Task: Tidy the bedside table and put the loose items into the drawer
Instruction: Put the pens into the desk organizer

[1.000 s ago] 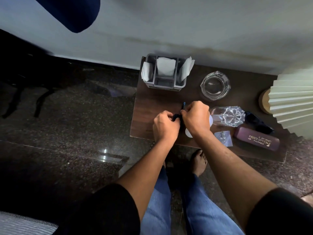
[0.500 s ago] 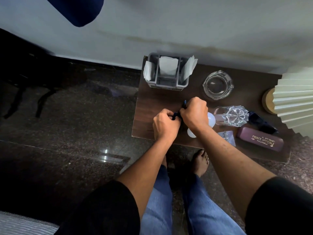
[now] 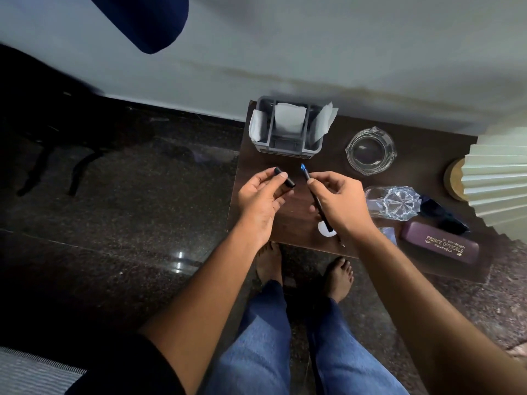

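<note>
Over dark wood counter (image 3: pixel 288 223), we see left hand (image 3: pixel 261 199) pinching black pen cap (image 3: pixel 284 178), right hand (image 3: pixel 339 199) gripping slim pen (image 3: pixel 315 196), blue tip up (cap and pen apart). Behind hands: grey organiser (image 3: pixel 288 143) with white papers, glass ashtray (image 3: pixel 370 151). To right, near front edge: cut-glass tumbler (image 3: pixel 395 203) on its side, maroon spectacle case (image 3: pixel 439 246), pleated lampshade (image 3: pixel 496 181).

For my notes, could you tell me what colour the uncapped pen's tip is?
Blue, on the pen; head view.
</note>
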